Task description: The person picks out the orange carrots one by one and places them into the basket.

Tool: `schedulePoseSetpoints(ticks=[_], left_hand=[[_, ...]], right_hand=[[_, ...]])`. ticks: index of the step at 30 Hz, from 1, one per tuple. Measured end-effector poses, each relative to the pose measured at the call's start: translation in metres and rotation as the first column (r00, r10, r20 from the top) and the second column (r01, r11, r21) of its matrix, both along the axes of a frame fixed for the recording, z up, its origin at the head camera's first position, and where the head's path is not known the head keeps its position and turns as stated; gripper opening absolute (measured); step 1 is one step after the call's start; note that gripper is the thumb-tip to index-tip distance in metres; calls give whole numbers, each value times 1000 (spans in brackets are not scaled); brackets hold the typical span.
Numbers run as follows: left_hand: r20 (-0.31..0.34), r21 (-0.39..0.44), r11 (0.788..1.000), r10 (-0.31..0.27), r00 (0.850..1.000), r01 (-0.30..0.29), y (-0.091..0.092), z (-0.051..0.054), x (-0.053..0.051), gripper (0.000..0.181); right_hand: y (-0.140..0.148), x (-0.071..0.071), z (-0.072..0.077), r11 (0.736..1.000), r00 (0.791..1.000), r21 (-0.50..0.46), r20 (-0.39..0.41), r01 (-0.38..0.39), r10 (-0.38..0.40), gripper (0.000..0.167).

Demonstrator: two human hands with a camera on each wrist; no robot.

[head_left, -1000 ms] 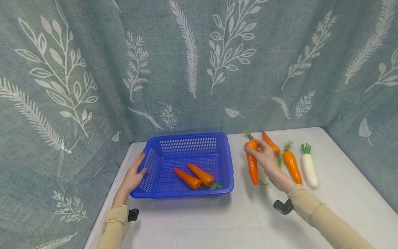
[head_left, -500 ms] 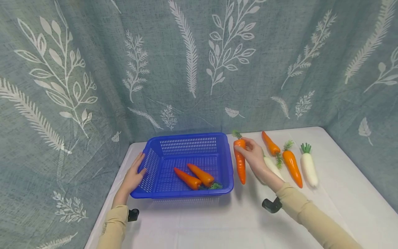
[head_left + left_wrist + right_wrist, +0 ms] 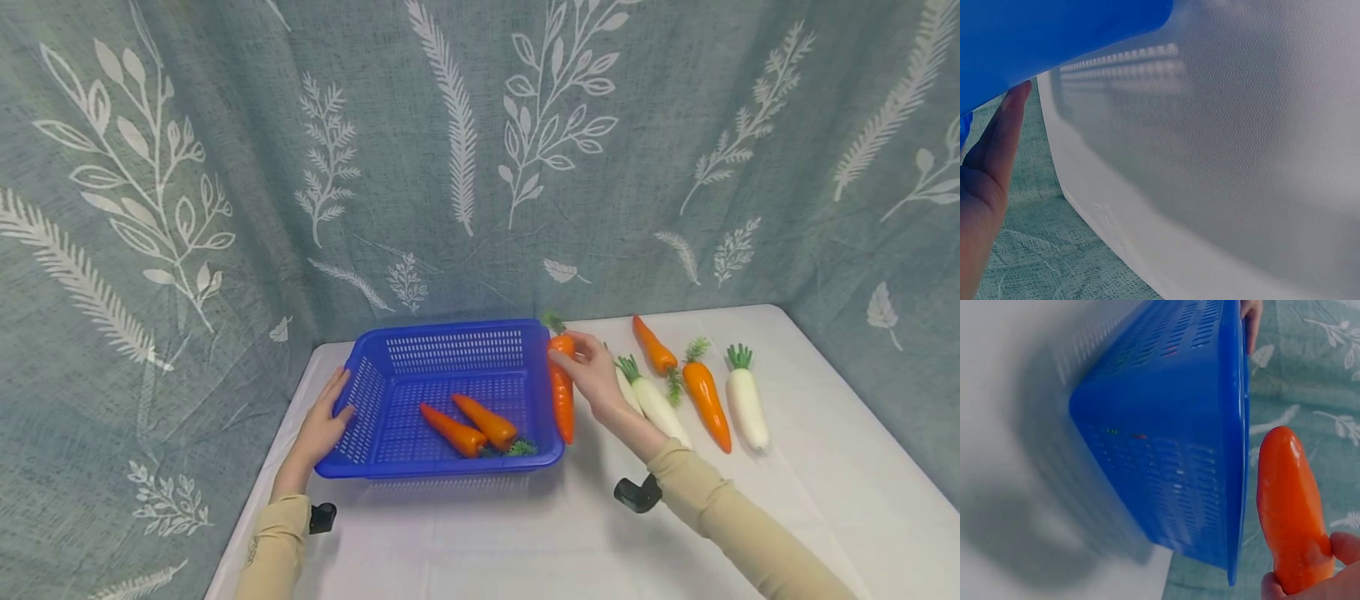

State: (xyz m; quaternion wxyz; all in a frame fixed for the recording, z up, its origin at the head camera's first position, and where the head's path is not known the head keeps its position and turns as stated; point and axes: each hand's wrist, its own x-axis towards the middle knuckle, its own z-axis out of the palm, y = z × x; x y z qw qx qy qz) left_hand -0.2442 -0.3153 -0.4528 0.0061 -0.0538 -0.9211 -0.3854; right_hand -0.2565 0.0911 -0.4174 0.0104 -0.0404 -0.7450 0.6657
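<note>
1. Here's the glossy orange carrot [image 3: 561,392], up off the table [image 3: 487,542], above the right-hand rim of the blue basket [image 3: 442,468]; the right wrist view shows a gap between it and that rim
2. Its long axis runs front to back, leafy top away from the person, tip towards them, roughly along that rim
3. The right hand [image 3: 596,375] has it, thumb and fingers pinched narrow near the leafy end; the carrot lies on that hand's left, the basket's hollow further left again
4. Inside, two carrots [image 3: 453,432] sit near the front right corner, leaves towards the person
5. Over on the far side, the left hand [image 3: 318,429], fingers straight, touches the basket's left rim, well apart from the held carrot
6. Right of the right hand, white daikon radishes [image 3: 658,408]
</note>
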Motion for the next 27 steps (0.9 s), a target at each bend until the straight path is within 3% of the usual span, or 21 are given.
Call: schedulePoseSetpoints(ticks=[11, 17, 27], left_hand=[[1, -3, 1000, -3, 1000, 3, -1, 0, 1, 58], [-3, -4, 1000, -2, 1000, 2, -1, -1, 1, 58], [-11, -5, 1000, -3, 1000, 3, 0, -3, -1, 58]], right_hand=[[-18, 0, 0, 999, 1000, -45, -12, 4, -4, 51], [-27, -4, -10, 999, 1000, -34, -8, 3, -3, 49], [-41, -8, -22, 1000, 995, -4, -104, -9, 9, 50]])
